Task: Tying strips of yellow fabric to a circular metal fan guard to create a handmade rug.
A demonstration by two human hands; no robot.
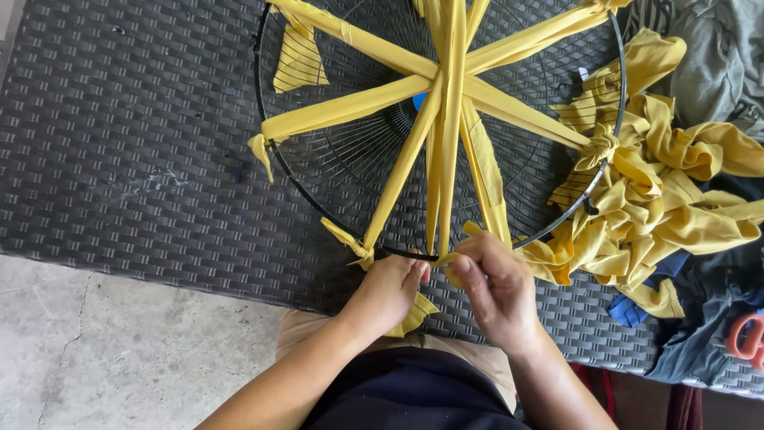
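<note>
A yellow fabric strip (442, 183) runs from the middle of a round black wire fan guard (350, 171) down to the near edge of its rim, and both hands meet on its loose end there. The left hand (388, 288) is closed, fingers curled round the strip's tail, which pokes out below the fist as a yellow flap. The right hand (495, 283) is also closed, its thumb and fingertips pinching the same strip just beside the left hand, right at the rim; the two hands touch or nearly touch.

Several more yellow strips (354, 107) cross the guard like spokes, meeting near its centre and knotted on the rim at points round the circle. A small patch of blue shows at the hub behind them.

The guard lies flat on a dark grey woven wicker surface (127, 143). To the right of the guard, touching its rim, sits a crumpled heap of yellow cloth (660, 199). Beyond that heap lie darker garments, grey-green at the top right (720, 56) and blue and dark ones lower down, with something orange (748, 338) at the far right edge.

Below the wicker edge, a pale concrete floor (119, 350) with a thin crack shows at the lower left
</note>
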